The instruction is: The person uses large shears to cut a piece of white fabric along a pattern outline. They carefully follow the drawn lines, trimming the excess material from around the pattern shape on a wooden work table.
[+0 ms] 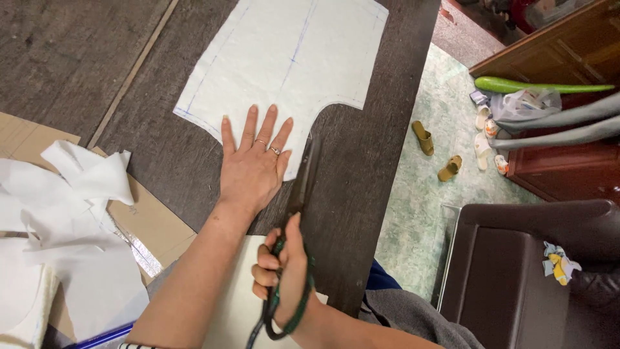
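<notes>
A white fabric piece [284, 58] with blue marked lines lies flat on the dark wooden table [361, 194]. My left hand [253, 165] presses flat on its near edge, fingers spread, rings on two fingers. My right hand [284, 271] grips the green handles of large dark scissors [302, 187]. The blades point away from me, along the fabric's right side edge just right of my left hand.
White fabric scraps [71, 213] and brown cardboard [152, 223] lie on the left. Right of the table edge there is green floor with sandals [423, 137], a dark brown chair [516, 271], a wooden cabinet [562, 58], a long green gourd [516, 84] and a plastic bag [523, 103].
</notes>
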